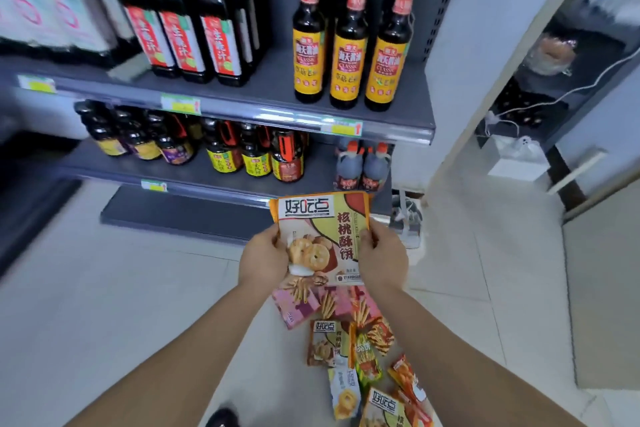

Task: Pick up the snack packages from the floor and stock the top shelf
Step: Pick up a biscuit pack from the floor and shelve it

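Note:
I hold an orange and cream walnut cookie package upright in front of me, above the floor. My left hand grips its left edge and my right hand grips its right edge, thumbs on the printed face. Below it, several snack packages lie scattered on the pale tiled floor: pink stick-biscuit packs, another cookie package, a green pack and more near the bottom edge. The top shelf is out of view.
A grey shelf unit stands ahead. Its upper visible shelf carries dark sauce bottles; the lower shelf holds smaller bottles. A white pillar rises on the right, with a doorway and cables beyond. A dark shoe shows at the bottom.

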{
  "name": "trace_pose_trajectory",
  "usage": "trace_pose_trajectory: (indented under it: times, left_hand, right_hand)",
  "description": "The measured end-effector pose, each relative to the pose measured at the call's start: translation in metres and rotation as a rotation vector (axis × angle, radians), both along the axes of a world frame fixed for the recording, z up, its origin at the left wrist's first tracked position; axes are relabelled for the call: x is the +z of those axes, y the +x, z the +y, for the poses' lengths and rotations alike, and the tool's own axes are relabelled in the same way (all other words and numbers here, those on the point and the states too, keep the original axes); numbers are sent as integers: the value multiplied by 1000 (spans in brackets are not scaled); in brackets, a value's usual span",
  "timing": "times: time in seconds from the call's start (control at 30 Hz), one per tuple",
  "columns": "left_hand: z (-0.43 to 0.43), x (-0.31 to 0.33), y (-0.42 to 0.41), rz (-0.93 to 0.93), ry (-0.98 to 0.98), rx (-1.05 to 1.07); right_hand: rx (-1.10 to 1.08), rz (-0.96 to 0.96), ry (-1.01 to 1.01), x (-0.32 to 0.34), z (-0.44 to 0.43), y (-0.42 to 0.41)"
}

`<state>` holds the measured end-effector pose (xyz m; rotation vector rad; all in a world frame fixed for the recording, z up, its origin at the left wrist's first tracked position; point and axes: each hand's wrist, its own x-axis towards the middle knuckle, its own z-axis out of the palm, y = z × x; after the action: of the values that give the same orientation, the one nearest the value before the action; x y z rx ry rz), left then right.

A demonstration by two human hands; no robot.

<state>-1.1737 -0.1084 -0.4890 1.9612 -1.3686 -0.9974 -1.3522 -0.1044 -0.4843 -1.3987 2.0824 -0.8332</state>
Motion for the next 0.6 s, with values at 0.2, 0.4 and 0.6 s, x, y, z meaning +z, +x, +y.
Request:
trace_pose_trajectory:
  times: [0.2,0.4,0.6]
  left_hand:
    - [24,54,107,-122,-42,202]
    - [54,106,217,-44,-85,420]
    - [88,151,325,-20,-155,581]
  right_hand:
    - [224,-11,-114,59,-11,114]
    - [387,-19,-163,104,-16,235]
    - [537,-57,-230,150,-8,354]
